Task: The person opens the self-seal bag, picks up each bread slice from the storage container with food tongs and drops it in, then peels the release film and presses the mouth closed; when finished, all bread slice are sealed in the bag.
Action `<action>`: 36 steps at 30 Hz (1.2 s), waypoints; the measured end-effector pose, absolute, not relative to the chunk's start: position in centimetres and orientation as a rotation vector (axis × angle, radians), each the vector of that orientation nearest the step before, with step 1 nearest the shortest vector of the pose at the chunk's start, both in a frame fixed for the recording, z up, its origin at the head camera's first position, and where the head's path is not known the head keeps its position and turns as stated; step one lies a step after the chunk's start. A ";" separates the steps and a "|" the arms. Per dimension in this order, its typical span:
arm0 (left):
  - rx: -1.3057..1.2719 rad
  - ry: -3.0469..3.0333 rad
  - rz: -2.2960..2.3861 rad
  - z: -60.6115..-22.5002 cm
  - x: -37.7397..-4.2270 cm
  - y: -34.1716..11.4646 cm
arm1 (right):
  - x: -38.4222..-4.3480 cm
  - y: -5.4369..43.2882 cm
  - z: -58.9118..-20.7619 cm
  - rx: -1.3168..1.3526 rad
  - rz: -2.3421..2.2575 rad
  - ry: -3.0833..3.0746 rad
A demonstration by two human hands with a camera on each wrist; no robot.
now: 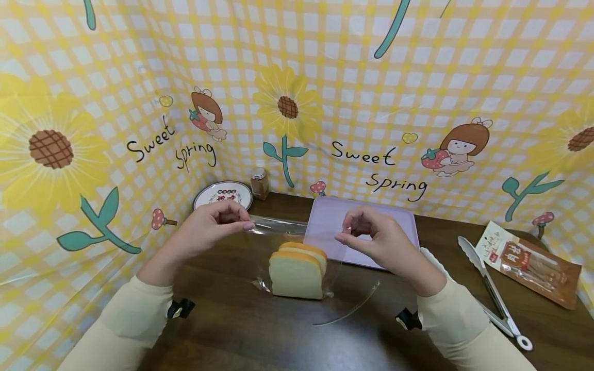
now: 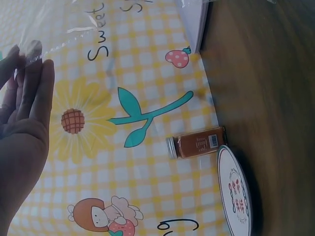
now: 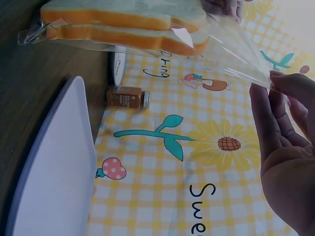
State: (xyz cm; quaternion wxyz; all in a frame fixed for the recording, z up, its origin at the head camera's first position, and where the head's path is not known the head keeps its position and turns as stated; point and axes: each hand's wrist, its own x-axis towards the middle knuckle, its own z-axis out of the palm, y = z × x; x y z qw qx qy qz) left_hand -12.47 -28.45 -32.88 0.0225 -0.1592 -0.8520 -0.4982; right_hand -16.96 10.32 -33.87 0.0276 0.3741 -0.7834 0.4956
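A clear plastic bag [image 1: 278,224] with bread slices [image 1: 296,273] inside stands upright over the dark table, its top edge stretched between both hands. My left hand [image 1: 218,220] pinches the bag's upper left corner between thumb and fingertips. At the upper right corner, my right hand [image 1: 376,236] pinches the film the same way. In the right wrist view the bread [image 3: 123,19] shows at least two slices with orange-brown crusts, and the film runs taut to the right hand [image 3: 288,118]. The left wrist view shows the left hand [image 2: 24,93] at the film's edge.
Behind the bag lies a lilac tray [image 1: 320,216]. A thin clear strip [image 1: 350,312] curves on the table [image 1: 223,330]. To the right are tongs [image 1: 494,293] and a brown food packet [image 1: 533,265]. An oval plate [image 1: 223,193] and a spice jar [image 1: 259,184] stand at the back left.
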 end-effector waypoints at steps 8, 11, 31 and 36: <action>-0.627 -2.705 -1.273 -32.4 -12.5 -28.6 | -17.5 10.6 -33.5 1.333 1.273 -2.409; -0.697 -2.679 -1.064 -32.2 -12.4 -28.4 | -17.5 10.6 -33.4 1.344 1.098 -2.355; -0.842 -2.655 -0.893 -32.4 -11.2 -28.8 | -16.7 11.4 -33.5 1.325 1.007 -2.432; -0.876 -2.664 -1.067 -33.0 -11.0 -29.3 | -16.1 10.8 -31.5 1.318 0.995 -2.581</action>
